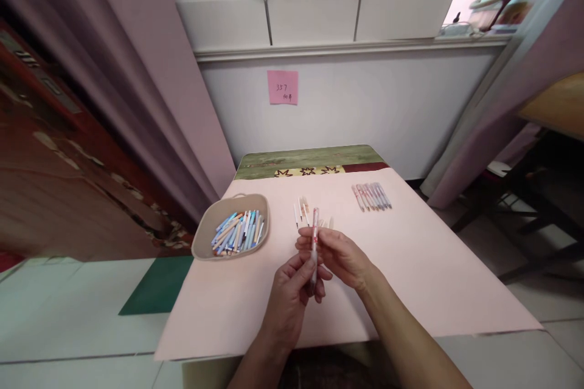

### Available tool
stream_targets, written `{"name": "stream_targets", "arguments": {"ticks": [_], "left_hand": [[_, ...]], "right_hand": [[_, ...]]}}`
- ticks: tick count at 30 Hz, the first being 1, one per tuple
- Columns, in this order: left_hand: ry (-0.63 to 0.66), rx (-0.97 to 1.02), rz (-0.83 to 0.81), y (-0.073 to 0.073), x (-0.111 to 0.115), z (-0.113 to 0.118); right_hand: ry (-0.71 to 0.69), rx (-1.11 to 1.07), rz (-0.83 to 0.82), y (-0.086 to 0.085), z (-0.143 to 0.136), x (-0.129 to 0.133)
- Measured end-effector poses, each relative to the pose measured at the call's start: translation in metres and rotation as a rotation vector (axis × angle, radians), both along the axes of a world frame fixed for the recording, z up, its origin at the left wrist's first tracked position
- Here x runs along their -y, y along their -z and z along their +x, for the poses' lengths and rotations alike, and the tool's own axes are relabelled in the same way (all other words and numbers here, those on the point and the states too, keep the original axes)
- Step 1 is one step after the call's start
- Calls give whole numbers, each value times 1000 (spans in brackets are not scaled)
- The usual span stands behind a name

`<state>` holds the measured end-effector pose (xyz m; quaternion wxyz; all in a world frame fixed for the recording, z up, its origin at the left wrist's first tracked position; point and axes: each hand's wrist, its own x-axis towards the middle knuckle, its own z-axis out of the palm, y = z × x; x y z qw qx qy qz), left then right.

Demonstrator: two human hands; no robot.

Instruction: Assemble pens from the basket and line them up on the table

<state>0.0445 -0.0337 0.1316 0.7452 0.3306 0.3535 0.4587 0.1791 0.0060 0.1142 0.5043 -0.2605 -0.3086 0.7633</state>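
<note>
Between my hands a slim pen [315,225] with red marks on a pale barrel stands lengthwise, its darker end lowest. My left hand [292,289] pinches its lower part. The fingers of my right hand [340,254] close round its upper part. Just beyond the hands, several thin white sticks or pen parts [300,209] lie on the pink tabletop [401,279], partly hidden by my fingers. A beige basket [199,228] at the left holds many blue, white and tan pens [237,234]. A row of similar patterned pens [371,197] lies side by side at the back right.
A green wooden strip [260,161] shows at the table's back edge. Behind it, a pink note [283,87] is stuck on the white wall. Purple curtains [182,103] hang on both sides. Dark furniture [547,182] stands at the right.
</note>
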Motion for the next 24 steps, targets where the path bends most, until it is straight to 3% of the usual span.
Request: {"name": "stream_targets", "arguments": {"ticks": [6, 12, 21, 24], "left_hand": [[-2, -42, 15, 1, -5, 3], [-28, -46, 1, 4, -11, 5], [-77, -98, 5, 13, -17, 8], [-85, -100, 0, 14, -19, 7]], "right_hand": [[58, 44, 11, 5, 0, -4], [-41, 22, 7, 9, 2, -4], [68, 69, -6, 18, -4, -5], [17, 53, 13, 18, -3, -4]]}}
